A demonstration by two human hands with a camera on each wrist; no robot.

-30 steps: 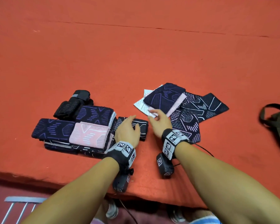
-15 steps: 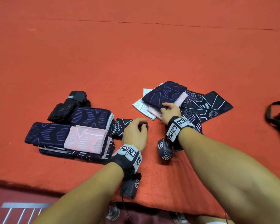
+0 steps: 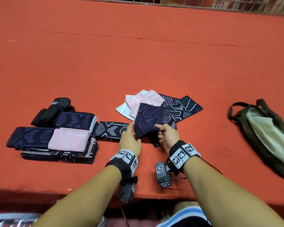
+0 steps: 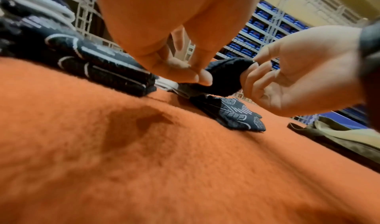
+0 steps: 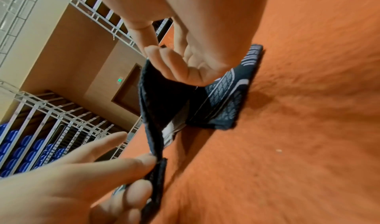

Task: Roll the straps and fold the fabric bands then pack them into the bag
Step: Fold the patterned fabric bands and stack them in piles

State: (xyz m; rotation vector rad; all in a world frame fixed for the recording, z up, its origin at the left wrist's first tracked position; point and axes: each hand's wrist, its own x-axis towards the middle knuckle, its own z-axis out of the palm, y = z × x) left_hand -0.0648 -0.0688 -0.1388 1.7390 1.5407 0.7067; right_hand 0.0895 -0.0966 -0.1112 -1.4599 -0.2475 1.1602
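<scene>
Both hands hold a navy band with purple lines (image 3: 147, 120), lifted off a loose pile of bands. My left hand (image 3: 132, 131) pinches its near left edge, and my right hand (image 3: 160, 130) pinches its near right corner. In the left wrist view the left fingers (image 4: 185, 71) nip the dark band (image 4: 224, 78). The right wrist view shows the band (image 5: 164, 97) hanging between both hands. The pile keeps pink (image 3: 147, 99), white (image 3: 123, 110) and dark patterned bands (image 3: 184, 105). A green-brown bag (image 3: 266, 133) lies at the right.
At the left a stack of folded bands (image 3: 56, 141) sits beside rolled black straps (image 3: 52, 110), with one folded black-and-white band (image 3: 111, 130) next to it. All of it lies on an orange cloth-covered table (image 3: 138, 54). Its near edge runs just under my wrists.
My right hand pulled the navy band off the pile towards me. My left hand left the folded black-and-white band and moved right to take the navy band's edge.
</scene>
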